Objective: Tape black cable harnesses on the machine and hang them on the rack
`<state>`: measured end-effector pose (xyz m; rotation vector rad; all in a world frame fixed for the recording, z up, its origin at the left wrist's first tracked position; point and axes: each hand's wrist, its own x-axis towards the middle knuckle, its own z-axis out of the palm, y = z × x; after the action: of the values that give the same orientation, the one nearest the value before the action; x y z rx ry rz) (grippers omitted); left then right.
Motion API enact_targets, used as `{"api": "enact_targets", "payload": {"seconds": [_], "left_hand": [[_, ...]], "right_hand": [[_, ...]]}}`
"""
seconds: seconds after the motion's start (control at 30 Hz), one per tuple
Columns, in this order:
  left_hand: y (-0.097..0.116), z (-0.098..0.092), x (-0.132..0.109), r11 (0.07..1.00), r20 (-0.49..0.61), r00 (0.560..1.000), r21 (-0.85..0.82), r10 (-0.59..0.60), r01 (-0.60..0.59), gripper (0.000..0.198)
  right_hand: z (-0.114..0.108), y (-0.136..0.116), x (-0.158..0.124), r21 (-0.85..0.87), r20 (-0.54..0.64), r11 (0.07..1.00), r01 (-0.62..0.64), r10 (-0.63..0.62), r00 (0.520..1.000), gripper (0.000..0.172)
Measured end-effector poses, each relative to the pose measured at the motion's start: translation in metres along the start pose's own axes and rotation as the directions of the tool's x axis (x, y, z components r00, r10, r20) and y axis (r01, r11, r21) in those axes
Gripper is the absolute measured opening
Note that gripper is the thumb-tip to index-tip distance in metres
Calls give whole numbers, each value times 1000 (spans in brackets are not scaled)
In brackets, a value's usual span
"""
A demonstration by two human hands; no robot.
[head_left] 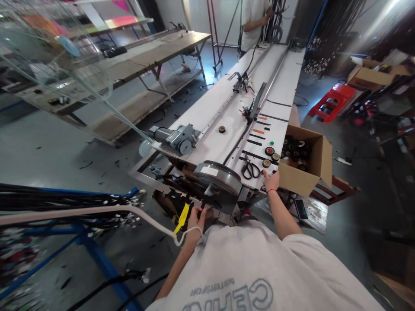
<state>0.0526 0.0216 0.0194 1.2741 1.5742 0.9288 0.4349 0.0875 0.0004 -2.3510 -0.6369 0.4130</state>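
Observation:
My right hand is at the near right corner of the long white table, fingers curled around something small and dark that I cannot make out. Just left of it lie black-handled scissors. Rolls of tape sit above the hand, beside a small green object. Below the table's near end, my left hand has its fingers bent together close to my waist; what they hold, if anything, is hidden. A white cable with a yellow tag passes near that hand.
A grey reel and a motor are mounted at the table's near end. An open cardboard box with rolls stands right. Black cables hang on a blue rack at left. Another person stands at the far end.

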Motion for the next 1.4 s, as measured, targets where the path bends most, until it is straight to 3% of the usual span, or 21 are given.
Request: {"api": "enact_targets", "payload": {"seconds": [0.17,0.27,0.33,0.43,0.6,0.77,1.0,1.1,1.17,1.2,1.23,1.3,1.37,1.4], "left_hand": [[4,-1,4,999,39,999,-45,-23,25,55],[0,-6,3,1000,40,999,-1,-2,2,60],[-4,-8,4,999,130,991,35,18,-23,62],[-12,-12,5,990,234,972,141,-16,-17,57],[-18,-25,-11,960,231,966,276,-113,46,44],[-12,-33,-31,966,199,974,252,-107,54,52],[10,-20,-13,989,152,983,120,-102,84,71],[17,-12,-4,992,152,980,35,-127,123,79],[20,-6,3,989,160,977,-8,-144,147,81],[21,-3,8,984,165,973,-36,-164,172,80],[22,0,13,975,176,965,-67,-195,210,76],[24,5,24,943,191,941,-131,-280,307,65],[28,8,34,900,213,912,-191,-351,391,52],[32,8,39,886,232,901,-207,-367,414,46]], "right_hand": [[-5,-12,-5,-50,9,999,-20,20,1000,81],[-7,-24,-6,-139,-23,987,79,-83,996,79],[-7,-30,-6,-144,-34,984,102,-108,994,85],[-5,-31,-7,-106,-44,994,2,-7,999,94],[-7,-24,-9,-154,21,987,46,-43,999,79],[-8,-23,-10,-153,18,986,65,-63,998,78],[-14,-32,-13,-136,10,990,28,-27,1000,81],[-22,-52,-19,-174,-62,972,160,-173,983,80],[-23,-78,-25,-86,7,935,345,-346,938,72],[-21,-95,-29,9,117,910,415,-413,903,65],[-17,-114,-33,107,272,890,444,-456,848,56],[0,-157,-44,224,581,880,420,-466,667,47],[24,-200,-59,227,742,890,396,-421,522,50],[36,-221,-68,233,758,887,397,-422,497,52]]}}
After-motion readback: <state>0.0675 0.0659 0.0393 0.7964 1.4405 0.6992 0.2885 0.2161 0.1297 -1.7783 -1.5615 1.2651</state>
